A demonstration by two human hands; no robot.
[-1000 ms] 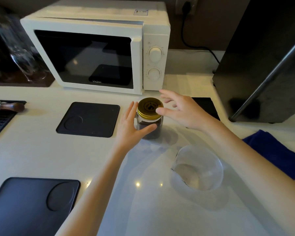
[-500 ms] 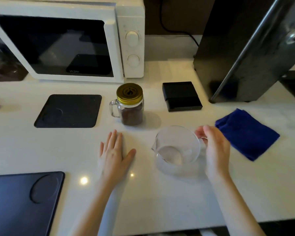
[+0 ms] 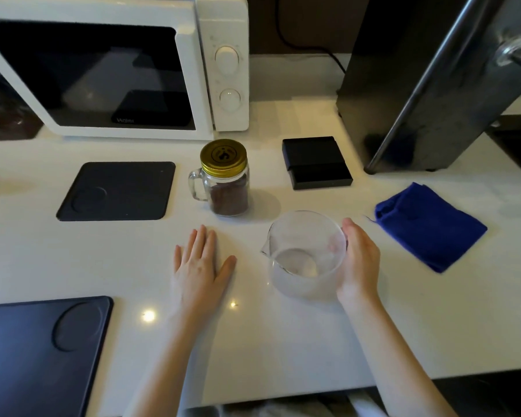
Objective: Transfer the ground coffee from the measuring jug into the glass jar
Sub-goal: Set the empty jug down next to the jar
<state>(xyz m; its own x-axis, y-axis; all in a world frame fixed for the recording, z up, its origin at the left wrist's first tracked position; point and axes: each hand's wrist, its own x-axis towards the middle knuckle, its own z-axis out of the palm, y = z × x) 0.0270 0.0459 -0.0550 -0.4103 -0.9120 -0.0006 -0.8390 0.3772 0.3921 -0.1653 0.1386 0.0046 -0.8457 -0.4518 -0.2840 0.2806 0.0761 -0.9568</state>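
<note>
A glass jar (image 3: 227, 191) with a side handle and a gold screw lid stands on the white counter, brown ground coffee filling its lower part. In front of it to the right sits a clear measuring jug (image 3: 306, 254), upright, spout to the left, with nothing visible inside. My right hand (image 3: 358, 260) wraps the jug's right side, where its handle is hidden. My left hand (image 3: 200, 267) lies flat on the counter, fingers apart, below the jar and apart from it.
A white microwave (image 3: 118, 70) stands at the back. Black mats lie at the left (image 3: 118, 191) and lower left (image 3: 36, 353). A small black scale (image 3: 316, 162) and a dark appliance (image 3: 433, 79) are at the right, and a folded blue cloth (image 3: 427, 224) is beside the jug.
Both hands left the jar's lid and sides. My left hand came down flat on the counter. My right hand went to the jug and closed around its side.
</note>
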